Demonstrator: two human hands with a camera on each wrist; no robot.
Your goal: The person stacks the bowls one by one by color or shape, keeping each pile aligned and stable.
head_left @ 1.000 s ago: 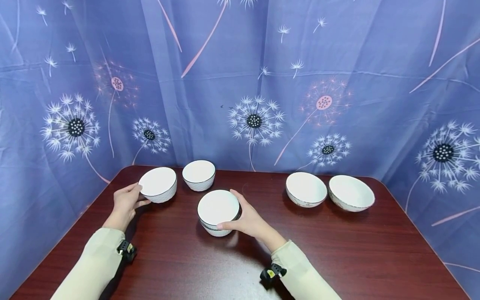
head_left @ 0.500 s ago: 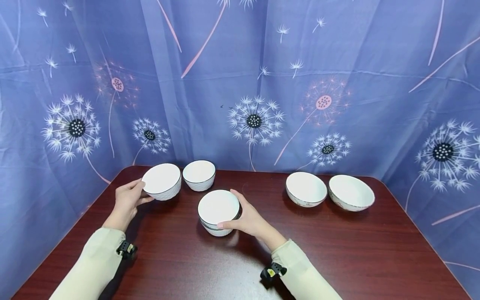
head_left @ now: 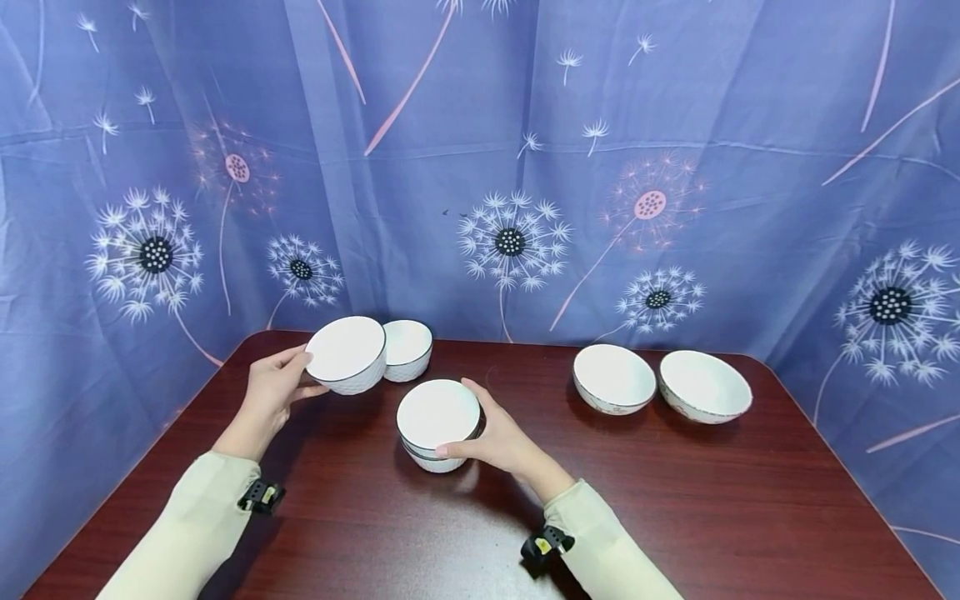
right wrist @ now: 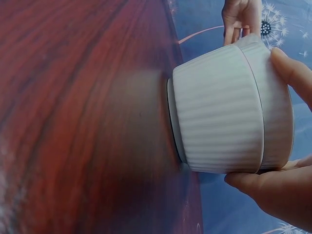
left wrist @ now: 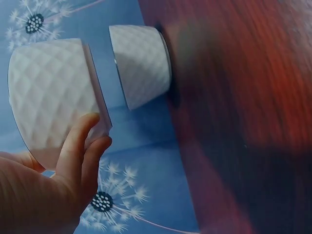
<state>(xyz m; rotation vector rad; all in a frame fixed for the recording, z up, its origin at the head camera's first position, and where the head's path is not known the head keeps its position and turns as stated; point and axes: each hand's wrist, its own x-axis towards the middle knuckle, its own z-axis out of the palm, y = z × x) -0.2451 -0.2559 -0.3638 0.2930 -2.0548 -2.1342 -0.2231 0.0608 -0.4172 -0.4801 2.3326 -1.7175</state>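
The left hand (head_left: 273,387) pinches a diamond-embossed bowl (head_left: 347,350), thumb above and fingers (left wrist: 73,147) beneath, likely for balance, while the right hand (head_left: 501,436) grips stacked white bowls (head_left: 435,417), presumably steadying them.

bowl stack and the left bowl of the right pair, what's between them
In the head view: the right hand gripping the stack, then bare tabletop up to that bowl.

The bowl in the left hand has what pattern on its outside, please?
The bowl has a white, quilted-looking diamond pattern, clearest in the left wrist view.
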